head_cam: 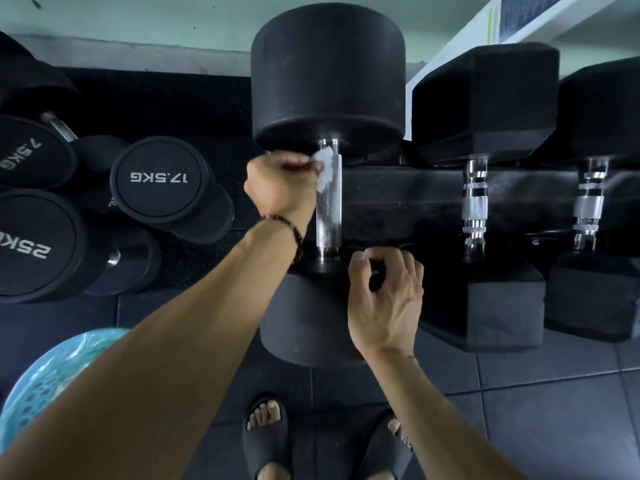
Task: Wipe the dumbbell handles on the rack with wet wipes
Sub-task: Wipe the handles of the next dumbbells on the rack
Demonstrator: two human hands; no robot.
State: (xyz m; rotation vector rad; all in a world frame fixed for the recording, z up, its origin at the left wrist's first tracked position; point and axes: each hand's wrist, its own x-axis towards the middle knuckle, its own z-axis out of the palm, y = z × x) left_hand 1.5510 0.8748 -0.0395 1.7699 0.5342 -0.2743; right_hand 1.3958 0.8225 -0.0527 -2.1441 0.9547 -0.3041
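A big round black dumbbell lies across the rack (pixel 408 199), its knurled steel handle (pixel 329 209) running toward me. My left hand (pixel 277 185) pinches a white wet wipe (pixel 325 168) against the far end of that handle, just under the far head (pixel 327 77). My right hand (pixel 384 299) rests on the near head (pixel 301 323), fingers curled over its inner edge beside the handle's near end. To the right sit two hex dumbbells with chrome handles (pixel 475 206) (pixel 588 202).
On the floor mat at left lie round dumbbells marked 17.5KG (pixel 159 178), 25KG (pixel 31 244) and 7.5KG (pixel 27 150). A blue-green perforated basket (pixel 45 386) stands at bottom left. My sandalled feet (pixel 266 431) are on grey tiles below the rack.
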